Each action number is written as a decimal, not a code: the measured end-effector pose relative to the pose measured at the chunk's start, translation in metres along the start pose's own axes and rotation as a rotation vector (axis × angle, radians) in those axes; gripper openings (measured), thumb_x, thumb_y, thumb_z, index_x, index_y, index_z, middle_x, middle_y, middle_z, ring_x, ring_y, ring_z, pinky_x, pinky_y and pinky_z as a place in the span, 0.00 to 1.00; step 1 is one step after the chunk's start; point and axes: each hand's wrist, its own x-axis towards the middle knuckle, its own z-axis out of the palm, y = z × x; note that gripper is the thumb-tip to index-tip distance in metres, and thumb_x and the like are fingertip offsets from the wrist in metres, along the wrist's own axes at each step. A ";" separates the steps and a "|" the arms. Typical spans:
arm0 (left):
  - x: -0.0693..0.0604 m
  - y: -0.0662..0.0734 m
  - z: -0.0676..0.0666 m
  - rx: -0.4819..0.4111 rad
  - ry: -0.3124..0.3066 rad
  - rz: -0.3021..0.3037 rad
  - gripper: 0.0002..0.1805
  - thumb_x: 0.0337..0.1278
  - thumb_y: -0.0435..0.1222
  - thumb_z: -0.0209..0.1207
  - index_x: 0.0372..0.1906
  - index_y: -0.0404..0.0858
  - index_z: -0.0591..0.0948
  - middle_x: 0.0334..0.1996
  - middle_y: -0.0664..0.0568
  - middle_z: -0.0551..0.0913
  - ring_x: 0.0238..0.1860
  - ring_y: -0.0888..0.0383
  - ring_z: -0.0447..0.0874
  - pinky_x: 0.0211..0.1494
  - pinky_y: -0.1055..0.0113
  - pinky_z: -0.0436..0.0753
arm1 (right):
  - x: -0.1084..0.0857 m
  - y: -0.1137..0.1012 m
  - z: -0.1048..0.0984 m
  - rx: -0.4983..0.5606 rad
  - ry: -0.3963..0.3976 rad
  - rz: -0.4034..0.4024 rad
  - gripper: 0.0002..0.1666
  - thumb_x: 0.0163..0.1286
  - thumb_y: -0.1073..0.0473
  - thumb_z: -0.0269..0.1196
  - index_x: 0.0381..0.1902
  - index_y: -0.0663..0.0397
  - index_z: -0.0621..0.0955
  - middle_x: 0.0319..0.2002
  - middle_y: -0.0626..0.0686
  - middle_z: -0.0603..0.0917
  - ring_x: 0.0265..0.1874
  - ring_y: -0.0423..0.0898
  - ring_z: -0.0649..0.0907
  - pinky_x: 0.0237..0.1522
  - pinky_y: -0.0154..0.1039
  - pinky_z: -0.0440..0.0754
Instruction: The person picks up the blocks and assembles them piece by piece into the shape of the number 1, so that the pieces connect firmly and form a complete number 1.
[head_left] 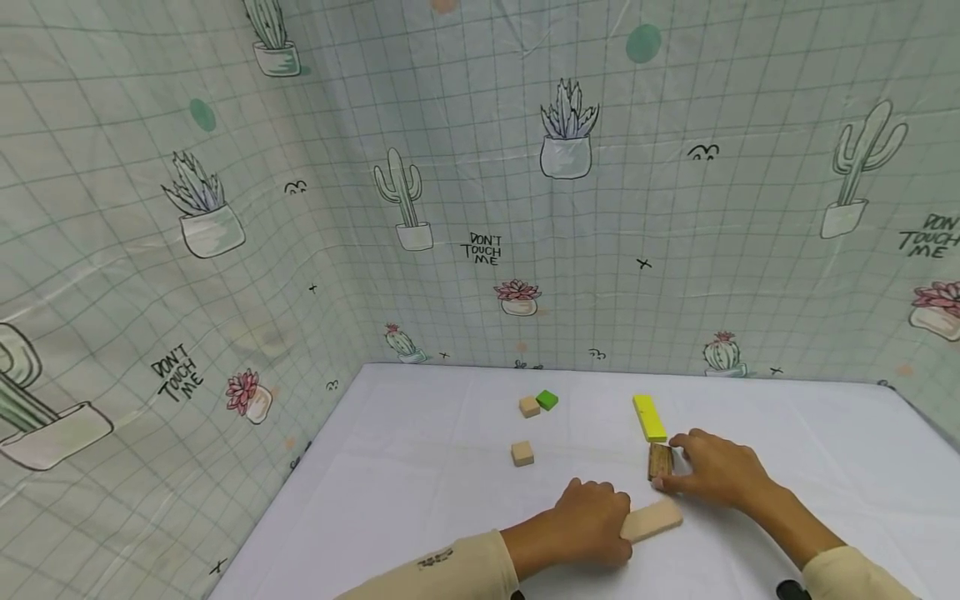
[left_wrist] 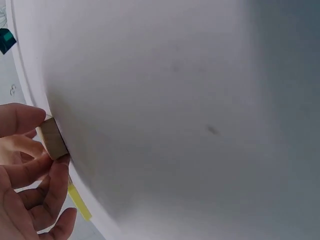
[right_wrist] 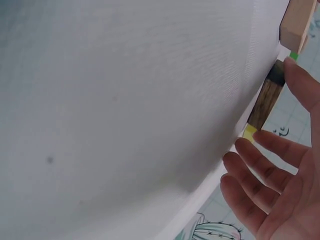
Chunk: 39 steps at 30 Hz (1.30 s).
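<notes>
My left hand (head_left: 588, 523) grips one end of a pale wooden block (head_left: 656, 518). In the left wrist view that block (left_wrist: 54, 140) sits between the thumb and fingertips. Just beyond it, a dark brown wooden block (head_left: 660, 461) lies on the table. My right hand (head_left: 716, 471) spans this brown block, thumb at the near end and index fingertip at the far end; the right wrist view shows the brown block (right_wrist: 266, 102) between them, other fingers spread. A yellow block (head_left: 649, 418) lies beyond the brown one, nearly in line with it.
Two small pale wooden blocks (head_left: 522, 453) and a green block (head_left: 547, 400) lie farther left on the white table (head_left: 405, 483). The green one touches or nearly touches the farther pale block (head_left: 529, 407). A cactus-printed cloth (head_left: 480, 192) hangs behind and at the left.
</notes>
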 end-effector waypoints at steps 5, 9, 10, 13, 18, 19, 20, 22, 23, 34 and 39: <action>-0.003 -0.010 0.001 -0.057 0.000 0.021 0.13 0.53 0.47 0.69 0.45 0.52 0.85 0.25 0.64 0.75 0.27 0.67 0.70 0.34 0.70 0.66 | 0.002 -0.001 0.002 -0.007 -0.009 -0.001 0.47 0.49 0.28 0.73 0.53 0.60 0.83 0.34 0.49 0.81 0.30 0.44 0.80 0.26 0.47 0.78; -0.008 -0.016 0.000 -0.081 0.007 0.024 0.14 0.53 0.45 0.69 0.46 0.53 0.85 0.26 0.65 0.75 0.27 0.68 0.70 0.35 0.71 0.66 | 0.003 -0.001 0.002 -0.013 -0.010 -0.002 0.46 0.49 0.30 0.74 0.52 0.61 0.83 0.34 0.49 0.80 0.30 0.44 0.79 0.26 0.47 0.78; -0.009 -0.018 -0.001 -0.084 0.009 0.026 0.14 0.53 0.44 0.69 0.46 0.53 0.85 0.26 0.65 0.75 0.27 0.68 0.70 0.35 0.71 0.66 | 0.003 -0.002 0.002 -0.014 -0.010 -0.001 0.46 0.49 0.30 0.74 0.52 0.61 0.83 0.34 0.49 0.80 0.30 0.44 0.79 0.26 0.47 0.78; -0.013 -0.022 -0.001 -0.090 0.009 0.025 0.14 0.53 0.44 0.69 0.46 0.53 0.85 0.27 0.65 0.75 0.28 0.68 0.69 0.35 0.70 0.66 | 0.003 -0.002 0.001 -0.011 -0.018 0.001 0.46 0.48 0.30 0.74 0.52 0.61 0.83 0.35 0.49 0.80 0.30 0.44 0.78 0.27 0.48 0.79; -0.018 -0.031 -0.002 -0.103 0.017 0.040 0.16 0.51 0.43 0.69 0.48 0.54 0.85 0.27 0.65 0.75 0.29 0.68 0.69 0.35 0.70 0.65 | 0.004 -0.001 0.000 -0.011 -0.028 0.000 0.46 0.48 0.30 0.75 0.52 0.62 0.83 0.36 0.50 0.81 0.32 0.45 0.80 0.29 0.48 0.80; -0.019 -0.033 -0.002 -0.110 0.018 0.045 0.16 0.51 0.43 0.69 0.48 0.54 0.85 0.27 0.65 0.75 0.29 0.68 0.69 0.35 0.70 0.64 | 0.004 -0.001 0.000 -0.010 -0.029 -0.001 0.46 0.48 0.31 0.75 0.52 0.62 0.83 0.36 0.50 0.81 0.32 0.45 0.80 0.29 0.48 0.80; -0.019 -0.034 -0.002 -0.117 0.018 0.049 0.17 0.51 0.43 0.69 0.49 0.55 0.85 0.28 0.65 0.75 0.29 0.68 0.69 0.35 0.70 0.64 | 0.004 -0.001 0.000 -0.010 -0.030 -0.002 0.46 0.48 0.31 0.75 0.52 0.62 0.83 0.36 0.50 0.81 0.32 0.45 0.80 0.28 0.48 0.80; -0.022 -0.038 -0.002 -0.128 0.014 0.057 0.18 0.52 0.42 0.69 0.50 0.55 0.85 0.28 0.65 0.75 0.29 0.68 0.68 0.36 0.70 0.64 | 0.005 0.000 0.000 -0.009 -0.033 -0.005 0.46 0.48 0.31 0.75 0.52 0.62 0.83 0.36 0.50 0.81 0.32 0.45 0.81 0.28 0.48 0.80; -0.023 -0.039 -0.003 -0.134 0.012 0.059 0.18 0.52 0.42 0.69 0.51 0.55 0.85 0.29 0.65 0.75 0.29 0.68 0.68 0.36 0.71 0.64 | 0.005 0.000 0.000 -0.007 -0.035 -0.008 0.46 0.48 0.31 0.75 0.52 0.62 0.83 0.36 0.50 0.81 0.32 0.45 0.81 0.28 0.48 0.80; -0.031 -0.055 0.000 -0.150 0.006 0.118 0.19 0.53 0.42 0.69 0.52 0.52 0.85 0.34 0.64 0.79 0.31 0.70 0.70 0.37 0.72 0.65 | 0.005 -0.001 0.000 0.000 -0.030 -0.028 0.45 0.49 0.31 0.75 0.51 0.62 0.83 0.37 0.51 0.82 0.34 0.47 0.82 0.28 0.49 0.80; -0.036 -0.062 0.000 -0.151 0.015 0.143 0.17 0.53 0.42 0.69 0.50 0.50 0.85 0.33 0.63 0.79 0.31 0.70 0.69 0.37 0.72 0.65 | 0.006 -0.001 -0.001 -0.002 -0.043 -0.018 0.45 0.49 0.31 0.74 0.52 0.62 0.83 0.38 0.51 0.82 0.35 0.48 0.83 0.30 0.51 0.81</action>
